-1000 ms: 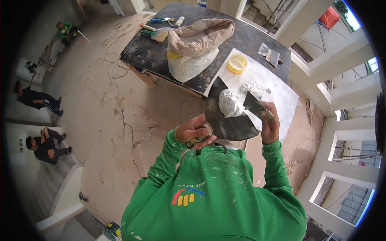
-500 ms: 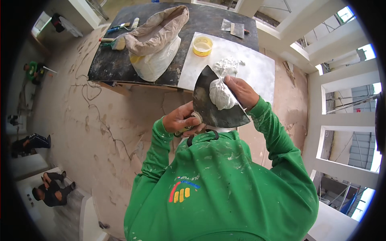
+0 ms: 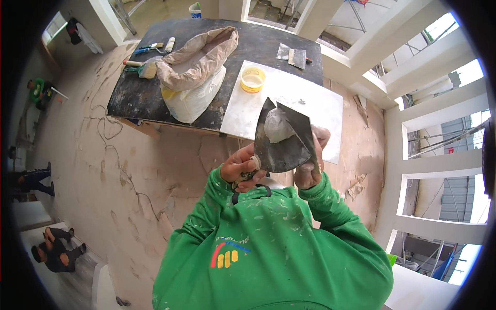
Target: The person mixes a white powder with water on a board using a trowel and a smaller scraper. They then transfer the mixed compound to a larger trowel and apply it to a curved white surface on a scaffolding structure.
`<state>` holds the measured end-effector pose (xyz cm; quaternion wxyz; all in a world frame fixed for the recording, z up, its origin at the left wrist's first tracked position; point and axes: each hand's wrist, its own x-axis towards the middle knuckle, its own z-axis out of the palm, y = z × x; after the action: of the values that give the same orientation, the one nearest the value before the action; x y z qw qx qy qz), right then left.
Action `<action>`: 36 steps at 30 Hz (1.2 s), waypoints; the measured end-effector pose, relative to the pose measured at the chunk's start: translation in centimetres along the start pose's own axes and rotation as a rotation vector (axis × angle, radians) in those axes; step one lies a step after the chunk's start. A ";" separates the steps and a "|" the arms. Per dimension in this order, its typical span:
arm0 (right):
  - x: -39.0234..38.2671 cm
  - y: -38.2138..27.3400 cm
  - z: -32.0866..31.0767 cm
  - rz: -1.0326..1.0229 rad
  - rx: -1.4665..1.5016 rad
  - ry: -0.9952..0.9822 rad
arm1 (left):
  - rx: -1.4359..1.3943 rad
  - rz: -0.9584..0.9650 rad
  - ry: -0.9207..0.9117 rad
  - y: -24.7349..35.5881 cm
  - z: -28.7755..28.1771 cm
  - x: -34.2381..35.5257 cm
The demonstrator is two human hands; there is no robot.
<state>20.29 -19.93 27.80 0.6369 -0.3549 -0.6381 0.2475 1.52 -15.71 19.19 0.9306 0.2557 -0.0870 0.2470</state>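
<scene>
Left hand [image 3: 238, 168] grips trowel [image 3: 276, 150] w/ putty lump [image 3: 278, 128] loaded; right hand [image 3: 310, 168] grips scraper blade [image 3: 299, 129] against it. Putty gathered, not yet applied; desk [image 3: 139, 93] behind

Two plastering blades and a lump of white putty, held up close in front of the chest.

The wide dark trowel [image 3: 276, 152] tilts up and away, smeared grey, its handle low on the left. A lump of white putty [image 3: 279, 129] sits near its far edge. A narrower blade [image 3: 301, 129] crosses over from the right, touching the putty.
</scene>
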 end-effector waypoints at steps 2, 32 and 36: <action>0.7 1.9 -2.8 0.094 -0.493 -0.426 | 0.110 0.018 -0.020 1.7 0.9 -0.9; 1.6 -0.5 -13.3 0.731 0.277 0.332 | 0.784 -0.735 -0.101 2.9 0.9 8.6; -3.9 0.1 -16.4 0.878 0.248 0.218 | 0.694 -0.760 -0.228 -1.2 2.5 13.3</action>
<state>36.32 -25.07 26.29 0.5728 -0.5365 -0.3226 0.5291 13.51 -12.40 24.58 0.7999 0.5875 -0.0021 -0.1228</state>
